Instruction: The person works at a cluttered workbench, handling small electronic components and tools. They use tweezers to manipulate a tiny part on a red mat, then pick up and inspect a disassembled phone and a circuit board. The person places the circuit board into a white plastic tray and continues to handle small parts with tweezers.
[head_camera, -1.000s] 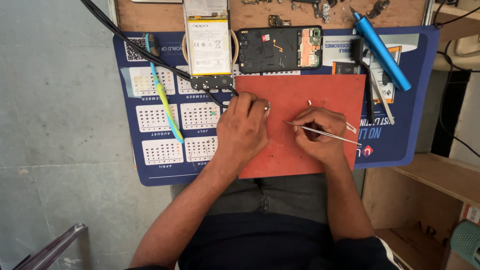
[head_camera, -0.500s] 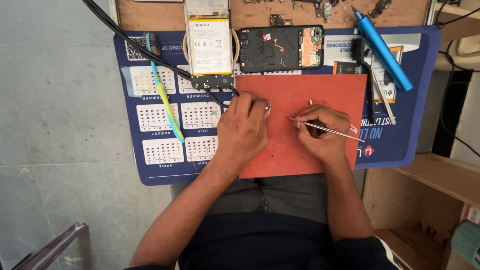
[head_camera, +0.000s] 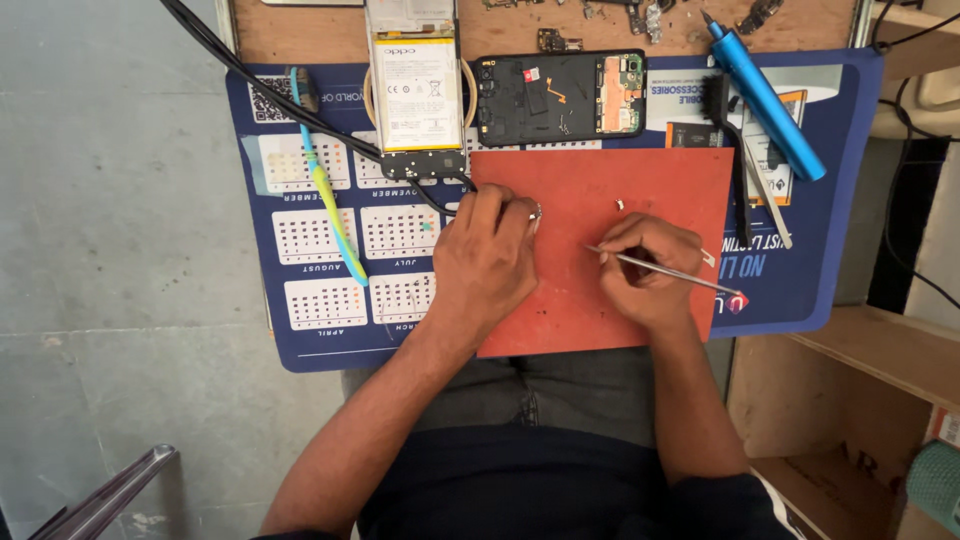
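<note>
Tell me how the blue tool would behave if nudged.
The blue tool is a smooth cylinder lying on its side, so it would probably roll. It looks rigid, likely metal, so it should not flex. Its slick surface may slip in fingers.

Thin silver tweezers (head_camera: 665, 271), lying slanted across red mat (head_camera: 560, 320), tips pointing left, gripped in right hand (head_camera: 650, 272). Tiny white part (head_camera: 620, 205) just above.

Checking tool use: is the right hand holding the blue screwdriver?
No, the right hand holds thin metal tweezers over the red mat; the blue screwdriver lies untouched at the upper right.
</note>
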